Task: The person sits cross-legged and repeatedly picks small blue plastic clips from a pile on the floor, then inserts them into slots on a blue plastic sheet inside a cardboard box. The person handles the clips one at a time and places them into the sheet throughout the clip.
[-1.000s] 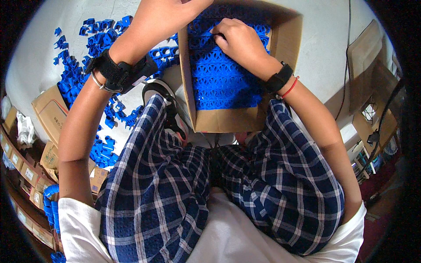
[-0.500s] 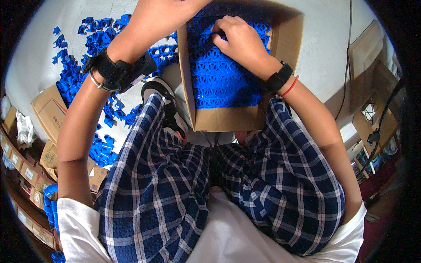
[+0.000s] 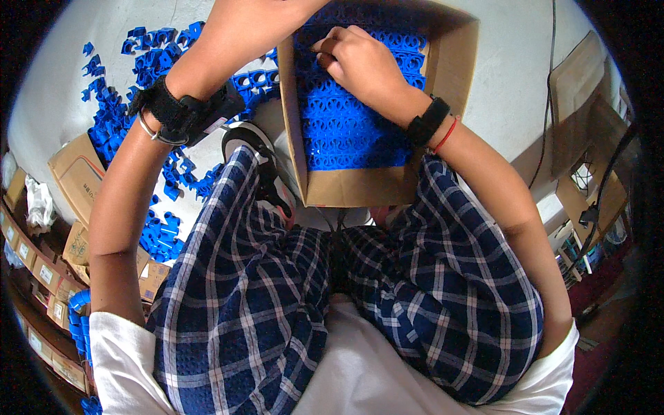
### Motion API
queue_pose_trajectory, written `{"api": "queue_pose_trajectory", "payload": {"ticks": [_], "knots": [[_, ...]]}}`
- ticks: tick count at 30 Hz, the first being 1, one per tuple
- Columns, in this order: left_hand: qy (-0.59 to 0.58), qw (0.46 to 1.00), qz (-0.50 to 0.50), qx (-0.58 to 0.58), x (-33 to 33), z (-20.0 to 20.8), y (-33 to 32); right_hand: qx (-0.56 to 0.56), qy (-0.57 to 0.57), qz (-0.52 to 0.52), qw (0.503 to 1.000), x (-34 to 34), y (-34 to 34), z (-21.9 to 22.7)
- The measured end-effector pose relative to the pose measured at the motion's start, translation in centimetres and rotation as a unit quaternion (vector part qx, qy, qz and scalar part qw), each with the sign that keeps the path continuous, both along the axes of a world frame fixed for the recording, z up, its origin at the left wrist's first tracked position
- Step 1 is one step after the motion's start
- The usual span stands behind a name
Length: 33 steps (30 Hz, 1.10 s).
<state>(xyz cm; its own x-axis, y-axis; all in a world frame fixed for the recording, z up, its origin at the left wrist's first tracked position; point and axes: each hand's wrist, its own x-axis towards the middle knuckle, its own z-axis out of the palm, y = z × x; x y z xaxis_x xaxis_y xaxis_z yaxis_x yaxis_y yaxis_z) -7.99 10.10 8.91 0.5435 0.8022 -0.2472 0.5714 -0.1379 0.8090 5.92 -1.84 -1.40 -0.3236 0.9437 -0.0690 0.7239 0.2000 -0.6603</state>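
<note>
Between my knees stands an open cardboard box (image 3: pixel 360 188), with rows of blue plastic pipe clips (image 3: pixel 349 124) packed tightly in it. My right hand (image 3: pixel 363 62) reaches over these rows from the right, its fingers curled inward near the box's left side. Whatever lies between those fingertips is too dark and too small to make out. Across the box's far left corner comes my left hand (image 3: pixel 273 17); the top edge of the picture cuts off its fingers.
Loose blue clips (image 3: pixel 114 117) lie scattered over the pale floor left of the box. Cardboard boxes (image 3: pixel 45 270) line the far left, near a stack of blue pipe fittings (image 3: pixel 79 328). At the right a black cable (image 3: pixel 551 90) runs past a cardboard piece (image 3: pixel 581 76).
My right hand has shifted left across the packed clips, its fingers still curled. My left hand has moved slightly left.
</note>
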Motion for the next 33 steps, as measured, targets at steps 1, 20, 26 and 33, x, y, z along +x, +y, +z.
{"api": "queue_pose_trajectory", "payload": {"ticks": [1,20,26,33], "knots": [[-0.003,1.000,0.000,0.002,0.0,0.0,0.0,-0.006,0.000,-0.004,1.000,0.0,0.0,0.0],[-0.181,0.918,0.076,-0.345,1.3,1.2,-1.8,-0.049,0.253,-0.261,0.930,5.1,2.3,8.4],[-0.263,0.813,0.107,-0.509,2.8,1.6,-2.2,0.101,0.256,-0.186,0.943,4.8,0.8,10.2],[-0.226,0.868,0.117,-0.427,3.9,1.3,-3.7,0.105,0.242,-0.084,0.961,5.3,-0.4,9.7]]}}
